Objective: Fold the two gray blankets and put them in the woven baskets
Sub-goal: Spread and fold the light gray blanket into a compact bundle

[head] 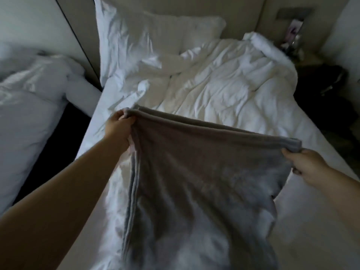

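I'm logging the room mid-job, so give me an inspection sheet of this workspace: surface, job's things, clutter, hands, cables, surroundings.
Surface: bed with a rumpled white duvet and white pillows.
Job's things: gray blanket held stretched by its top edge, hanging over the bed; nothing else of the job seen.
Clutter: small items on the nightstand, top right, too blurred to identify.
Hands: left hand grips the blanket's left corner; right hand pinches the right corner in its fingers.
Cables: nothing seen.
Surroundings: second bed at left; dark shape beside the bed at right, unclear.
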A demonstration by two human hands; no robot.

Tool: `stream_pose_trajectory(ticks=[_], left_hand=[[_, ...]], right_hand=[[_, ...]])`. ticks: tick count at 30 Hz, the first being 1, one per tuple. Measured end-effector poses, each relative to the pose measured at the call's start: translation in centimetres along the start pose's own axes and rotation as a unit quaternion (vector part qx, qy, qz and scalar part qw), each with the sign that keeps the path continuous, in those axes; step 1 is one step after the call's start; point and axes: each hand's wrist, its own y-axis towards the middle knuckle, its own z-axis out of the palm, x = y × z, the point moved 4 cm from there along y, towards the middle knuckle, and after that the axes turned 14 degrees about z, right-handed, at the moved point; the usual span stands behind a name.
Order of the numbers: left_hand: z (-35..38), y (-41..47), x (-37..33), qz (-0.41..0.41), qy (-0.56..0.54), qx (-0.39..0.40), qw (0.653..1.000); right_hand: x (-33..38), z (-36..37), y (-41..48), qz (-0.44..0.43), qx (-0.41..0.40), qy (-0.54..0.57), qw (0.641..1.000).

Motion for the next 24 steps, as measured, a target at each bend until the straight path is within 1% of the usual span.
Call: stream_pose_trajectory(ticks=[3, 4, 6, 8, 10, 13, 16, 19, 22, 24], left_hand=[[-0.9, 1.6, -9.8, 0.033, -0.066, 0.005, 0.997], [-1.2, 2.0, -12.7, 0.045, -0.076, 0.007, 0.996], [-2.3, 1.9, -19.6, 0.085, -0.091, 0.004, 0.992], [-3.4, 0.9, -26.1, 0.133, -0.106, -0.007, 0.985], [-4.9, -0.6, -31.9, 0.177, -0.118, -0.025, 0.977], [-7.1, -2.3, -38.2, 0.215, -0.133, -0.033, 0.967], [-9.2, -3.5, -42.7, 0.249, -0.13, -0.044, 0.959], [-10.9, -3.9, -45.6, 0.288, -0.095, -0.064, 0.951], [-12.1, -4.2, -46.9, 0.324, -0.024, -0.098, 0.941], [-12.7, -4.7, -47.3, 0.366, 0.071, -0.138, 0.918]], right_hand=[[10.9, -3.0, -4.5, -0.073, -0.002, 0.063, 0.995], [14.0, -3.9, -6.2, -0.086, 0.014, 0.098, 0.991], [19.9, -5.6, -10.6, -0.093, 0.093, 0.199, 0.971], [24.5, -7.6, -15.1, -0.108, 0.178, 0.292, 0.933], [28.4, -10.1, -19.7, -0.153, 0.203, 0.326, 0.911], [32.6, -13.9, -24.5, -0.231, 0.188, 0.357, 0.885], [35.3, -17.5, -28.6, -0.309, 0.157, 0.365, 0.864], [36.8, -19.6, -31.6, -0.34, 0.147, 0.355, 0.858], [37.2, -20.6, -33.6, -0.344, 0.133, 0.352, 0.86], [37.0, -20.6, -34.7, -0.346, 0.126, 0.358, 0.858]])
